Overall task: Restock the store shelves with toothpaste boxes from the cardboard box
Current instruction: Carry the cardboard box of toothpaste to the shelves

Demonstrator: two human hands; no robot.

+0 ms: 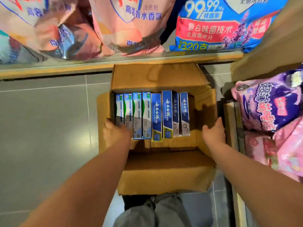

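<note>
Brown cardboard box sits open on the grey tiled floor, just below a wooden shelf edge. Blue-and-white toothpaste boxes stand in a row inside it. The left hand lies on the leftmost ones; its fingertips are hidden, so I cannot tell its grip. The right hand rests on the carton's right flap, fingers straight and together, thumb spread.

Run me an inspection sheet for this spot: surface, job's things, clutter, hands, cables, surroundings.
Surface: grey tiled floor.
Job's things: open cardboard box on the floor; eight toothpaste boxes in a row inside, gap at right.
Clutter: nothing seen.
Hands: left hand on the leftmost toothpaste boxes, grip unclear; right hand open against the box's right wall.
Cables: nothing seen.
Surroundings: detergent bags on the shelf above; pink packs at right.
</note>
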